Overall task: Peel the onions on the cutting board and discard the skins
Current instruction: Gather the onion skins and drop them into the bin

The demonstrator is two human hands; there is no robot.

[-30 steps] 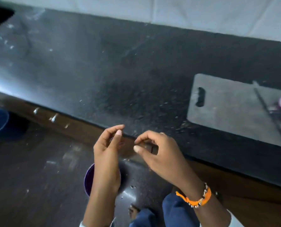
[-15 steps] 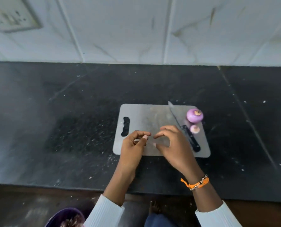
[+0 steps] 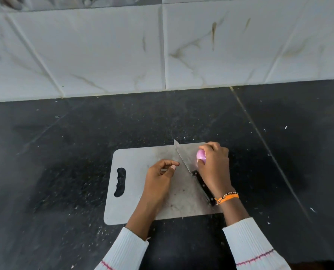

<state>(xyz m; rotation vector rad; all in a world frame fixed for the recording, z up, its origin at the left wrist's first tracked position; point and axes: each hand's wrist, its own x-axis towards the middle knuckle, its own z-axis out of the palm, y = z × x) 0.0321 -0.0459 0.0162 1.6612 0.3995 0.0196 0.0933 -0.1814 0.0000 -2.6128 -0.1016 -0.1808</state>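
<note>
A grey cutting board [image 3: 135, 191] lies on the black counter. My right hand [image 3: 214, 168] grips a purple onion [image 3: 200, 155] at the board's far right corner, fingers curled over it. The smaller onion seen earlier is hidden under that hand. A knife [image 3: 183, 162] with a black handle lies diagonally on the board, between my hands. My left hand [image 3: 160, 178] hovers over the board's middle with fingers loosely curled, thumb and forefinger close together; nothing shows between them.
The black counter [image 3: 65, 162] is speckled with small white and skin flecks. A white tiled wall [image 3: 162, 51] rises behind it. The counter's front edge lies below my sleeves.
My view swung up from the floor and the purple bin to the board. My right hand reached right and closed on the purple onion. My left hand stayed over the board.
</note>
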